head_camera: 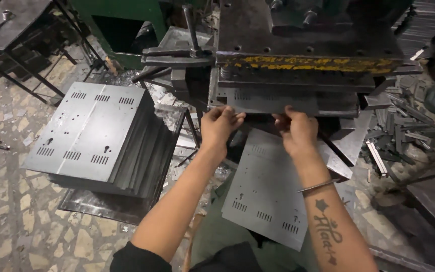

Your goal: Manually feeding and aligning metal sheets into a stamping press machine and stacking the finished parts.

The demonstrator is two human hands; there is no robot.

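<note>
A grey metal sheet (273, 103) with slot perforations lies in the die of a press machine (308, 65). My left hand (220, 125) grips the sheet's near edge on the left. My right hand (295, 128) grips the same edge further right. Both hands sit just below the press bed, fingers curled over the sheet's rim. A second perforated sheet (265, 194) rests on my lap under my forearms.
A tall stack of punched grey sheets (94, 136) stands on the floor to the left. Scrap metal strips (404, 136) are piled at the right. A dark metal frame table (11, 30) is at the far left. A lever handle (190, 27) rises from the press.
</note>
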